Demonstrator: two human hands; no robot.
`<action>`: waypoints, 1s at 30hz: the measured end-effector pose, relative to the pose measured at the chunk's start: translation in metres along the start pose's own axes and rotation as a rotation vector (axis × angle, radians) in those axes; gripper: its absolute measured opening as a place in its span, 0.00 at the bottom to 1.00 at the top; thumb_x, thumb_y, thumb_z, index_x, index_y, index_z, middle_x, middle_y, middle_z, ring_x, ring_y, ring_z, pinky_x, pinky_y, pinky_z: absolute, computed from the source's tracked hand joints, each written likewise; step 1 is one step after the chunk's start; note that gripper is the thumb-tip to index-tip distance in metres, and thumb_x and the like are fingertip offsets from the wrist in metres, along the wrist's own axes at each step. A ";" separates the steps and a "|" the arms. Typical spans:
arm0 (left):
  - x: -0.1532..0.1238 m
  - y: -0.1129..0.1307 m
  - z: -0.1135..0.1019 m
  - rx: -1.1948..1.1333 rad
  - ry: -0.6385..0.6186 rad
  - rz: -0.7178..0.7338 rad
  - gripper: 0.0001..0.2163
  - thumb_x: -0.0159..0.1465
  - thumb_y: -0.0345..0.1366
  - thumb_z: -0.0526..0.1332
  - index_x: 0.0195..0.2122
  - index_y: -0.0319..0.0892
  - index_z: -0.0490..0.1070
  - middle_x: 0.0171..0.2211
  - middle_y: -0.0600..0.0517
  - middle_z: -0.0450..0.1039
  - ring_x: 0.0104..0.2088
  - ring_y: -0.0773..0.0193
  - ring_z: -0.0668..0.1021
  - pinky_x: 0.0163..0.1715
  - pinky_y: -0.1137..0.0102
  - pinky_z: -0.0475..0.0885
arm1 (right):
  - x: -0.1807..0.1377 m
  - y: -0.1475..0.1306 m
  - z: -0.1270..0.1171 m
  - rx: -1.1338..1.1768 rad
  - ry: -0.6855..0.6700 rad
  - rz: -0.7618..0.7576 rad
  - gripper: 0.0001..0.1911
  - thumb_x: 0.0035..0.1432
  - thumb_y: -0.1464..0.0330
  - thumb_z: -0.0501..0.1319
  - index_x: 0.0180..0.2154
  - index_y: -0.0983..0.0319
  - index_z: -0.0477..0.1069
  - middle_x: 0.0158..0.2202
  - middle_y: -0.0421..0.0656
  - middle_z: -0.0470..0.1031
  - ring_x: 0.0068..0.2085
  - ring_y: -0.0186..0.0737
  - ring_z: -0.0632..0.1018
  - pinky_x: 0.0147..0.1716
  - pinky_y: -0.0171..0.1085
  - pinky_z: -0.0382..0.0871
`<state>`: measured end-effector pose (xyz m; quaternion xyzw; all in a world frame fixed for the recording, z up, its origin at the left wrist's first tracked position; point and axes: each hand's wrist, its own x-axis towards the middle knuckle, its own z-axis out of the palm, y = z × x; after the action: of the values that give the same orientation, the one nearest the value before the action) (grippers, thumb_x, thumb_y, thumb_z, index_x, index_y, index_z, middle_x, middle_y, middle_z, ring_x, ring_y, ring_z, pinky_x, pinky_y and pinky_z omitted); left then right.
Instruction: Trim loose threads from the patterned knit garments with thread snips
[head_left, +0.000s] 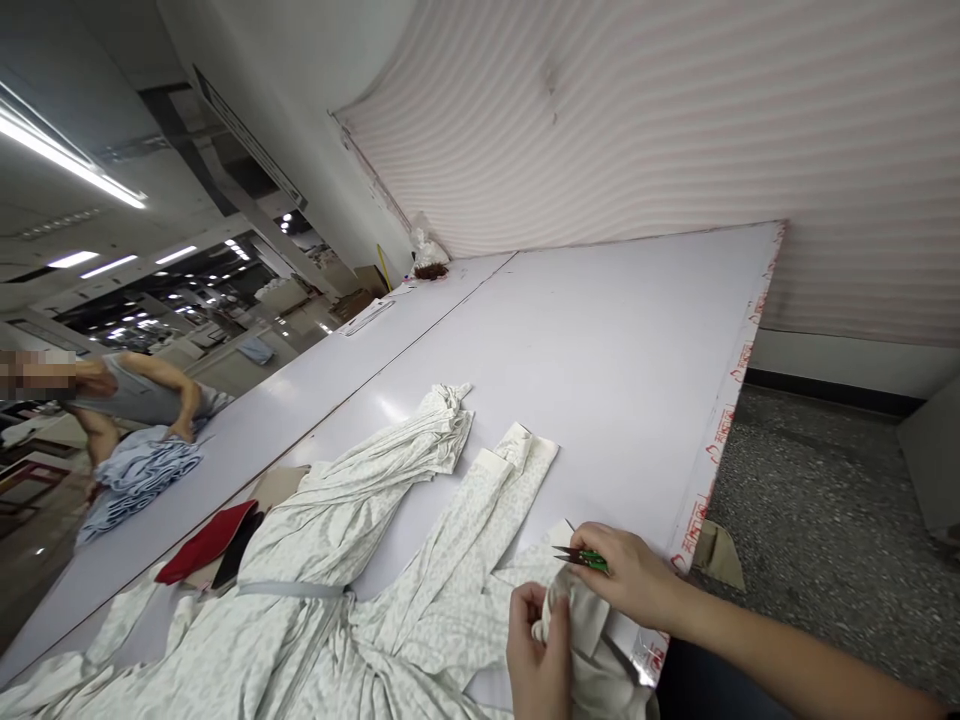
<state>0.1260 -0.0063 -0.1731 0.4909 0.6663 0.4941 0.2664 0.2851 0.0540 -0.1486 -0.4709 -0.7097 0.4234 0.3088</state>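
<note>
Thread snips [583, 558] with green handles and dark pointed blades sit in my right hand [637, 575], blades pointing left. Just below, my left hand [538, 650] pinches a fold of pale cloth [592, 640] that hangs over the table's near corner. The right fingers lie close above that same cloth; whether they also grip it I cannot tell. To the left, pale patterned garments [300, 640] spread over the table, their sleeves [480, 510] stretching away from me. A grey strip [292, 589] lies across one gathered bundle [360, 470].
The long white table [615, 360] has a taped right edge [720, 440]. Red cloth [206, 540] lies by the garments. Across the table, a person [150, 390] leans over stacked blue cloth [146, 475]. A striped sheet [637, 120] covers the wall behind.
</note>
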 end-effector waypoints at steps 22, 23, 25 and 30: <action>0.004 0.014 0.001 0.055 -0.030 0.010 0.14 0.60 0.49 0.61 0.29 0.45 0.77 0.29 0.51 0.72 0.32 0.60 0.74 0.30 0.69 0.66 | -0.006 -0.005 -0.008 -0.070 -0.031 -0.047 0.11 0.61 0.67 0.59 0.41 0.57 0.79 0.37 0.43 0.79 0.38 0.43 0.79 0.37 0.37 0.67; 0.005 0.013 -0.003 0.048 -0.026 0.001 0.12 0.59 0.47 0.61 0.29 0.45 0.76 0.28 0.52 0.70 0.30 0.61 0.73 0.27 0.70 0.64 | -0.004 -0.002 -0.008 -0.048 -0.011 -0.019 0.10 0.61 0.67 0.59 0.40 0.58 0.78 0.37 0.43 0.78 0.39 0.42 0.78 0.38 0.37 0.67; 0.010 0.009 -0.014 -0.027 0.000 -0.055 0.10 0.57 0.45 0.62 0.33 0.45 0.74 0.27 0.54 0.67 0.26 0.64 0.70 0.23 0.71 0.61 | 0.002 0.006 -0.010 -0.012 0.035 0.066 0.09 0.60 0.65 0.59 0.39 0.59 0.76 0.39 0.43 0.76 0.40 0.43 0.77 0.40 0.38 0.67; 0.040 0.005 -0.032 -0.257 -0.241 -0.326 0.17 0.53 0.46 0.63 0.42 0.44 0.71 0.26 0.59 0.61 0.22 0.68 0.66 0.24 0.71 0.62 | 0.027 0.025 -0.002 0.067 0.021 0.251 0.04 0.53 0.69 0.61 0.33 0.60 0.67 0.37 0.43 0.74 0.40 0.46 0.74 0.42 0.43 0.65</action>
<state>0.0861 0.0179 -0.1520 0.3942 0.6316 0.4632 0.4807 0.2874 0.0852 -0.1689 -0.5500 -0.6274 0.4771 0.2761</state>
